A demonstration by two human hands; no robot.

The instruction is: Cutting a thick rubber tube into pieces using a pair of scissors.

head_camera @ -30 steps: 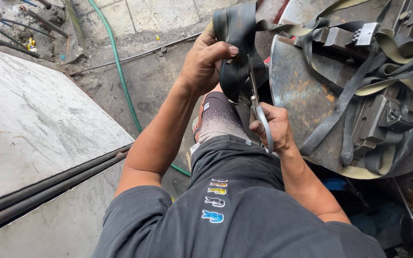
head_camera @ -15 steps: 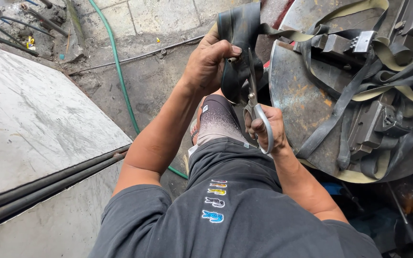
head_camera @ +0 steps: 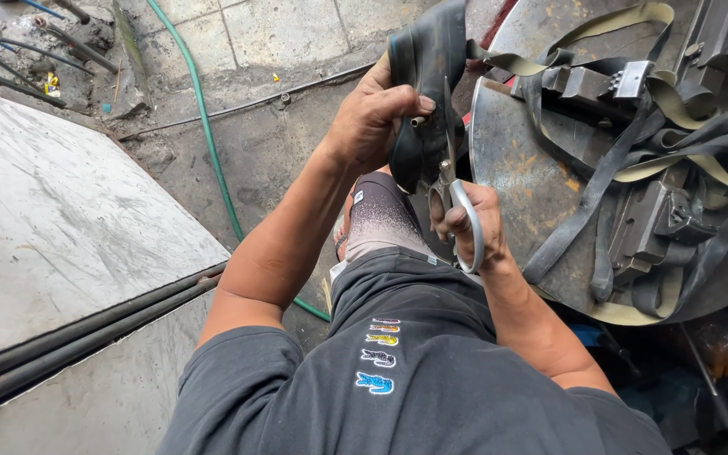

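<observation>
My left hand (head_camera: 372, 118) grips a folded black rubber inner tube (head_camera: 427, 76) and holds it upright, with its small valve stem showing next to my thumb. Below it, my right hand (head_camera: 469, 223) has its fingers through the handles of a pair of metal scissors (head_camera: 452, 181). The scissor blades point up into the edge of the tube. My knee in dark shorts sits right under both hands.
A round rusty metal table (head_camera: 520, 168) at the right carries rubber strips (head_camera: 634, 160) and metal clamps (head_camera: 659, 223). A green hose (head_camera: 204, 126) runs across the concrete floor. A pale slab (head_camera: 52, 219) with dark pipes along its edge lies at the left.
Both hands and the tube have shifted slightly up in view. The scissors stay in the tube's edge, and the grip is unchanged.
</observation>
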